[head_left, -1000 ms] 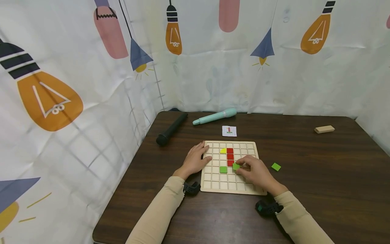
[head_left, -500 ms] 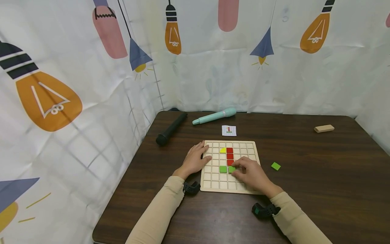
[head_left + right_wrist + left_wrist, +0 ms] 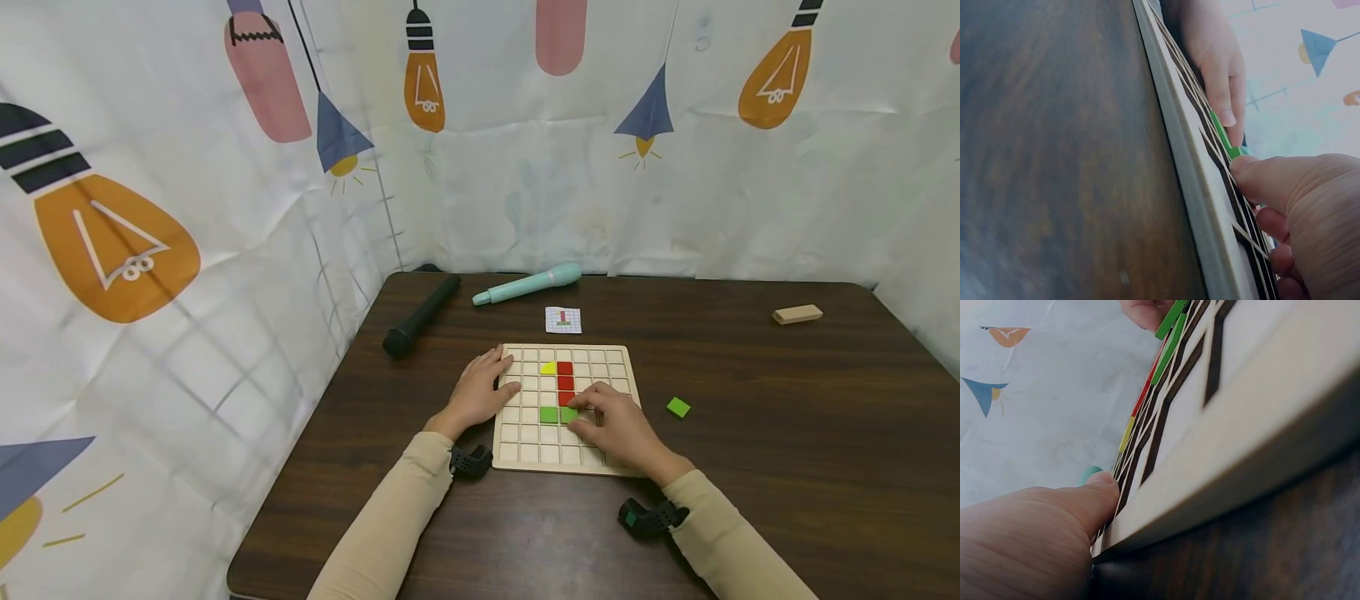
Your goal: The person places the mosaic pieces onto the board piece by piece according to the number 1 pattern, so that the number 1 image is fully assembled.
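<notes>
A wooden grid board lies on the table. My left hand rests at its left edge, fingers spread and thumb on top. Thumb and forefinger of my right hand pinch a green square tile at the cell just below a column of red tiles. In the left wrist view this pinched tile is tilted, with one edge up from the board. Directly left of it sits another green tile in its cell. A yellow tile with a slanted side adjoins the top red one.
One loose green tile lies right of the board. Behind the board is a small printed grid card. A black microphone, a mint-green microphone-shaped object and a wooden block lie farther back on the dark table.
My right hand has moved left and slightly down with the green tile, bringing it beside the other green one, then stayed there. The left hand keeps its place on the board.
</notes>
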A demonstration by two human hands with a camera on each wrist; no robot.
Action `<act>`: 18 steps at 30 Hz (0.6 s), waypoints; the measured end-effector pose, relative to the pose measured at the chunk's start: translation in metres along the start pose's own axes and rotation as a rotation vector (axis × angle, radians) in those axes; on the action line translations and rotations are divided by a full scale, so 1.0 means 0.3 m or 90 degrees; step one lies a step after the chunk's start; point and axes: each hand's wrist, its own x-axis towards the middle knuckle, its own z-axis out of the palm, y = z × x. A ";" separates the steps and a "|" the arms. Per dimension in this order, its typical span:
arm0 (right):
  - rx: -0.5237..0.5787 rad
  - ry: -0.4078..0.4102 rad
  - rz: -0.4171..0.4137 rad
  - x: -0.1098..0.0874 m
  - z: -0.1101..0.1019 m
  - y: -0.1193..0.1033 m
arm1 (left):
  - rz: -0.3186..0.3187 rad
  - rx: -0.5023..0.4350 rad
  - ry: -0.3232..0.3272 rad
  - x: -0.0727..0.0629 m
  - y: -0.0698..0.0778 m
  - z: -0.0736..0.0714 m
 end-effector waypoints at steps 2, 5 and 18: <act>-0.005 -0.001 0.003 0.001 0.000 0.000 | -0.002 0.000 0.000 0.000 0.001 -0.001; -0.008 -0.003 0.007 0.001 0.000 -0.001 | -0.004 0.001 -0.001 0.000 0.002 -0.002; -0.010 0.011 0.000 -0.001 0.008 -0.001 | 0.003 -0.001 -0.007 -0.002 0.002 -0.004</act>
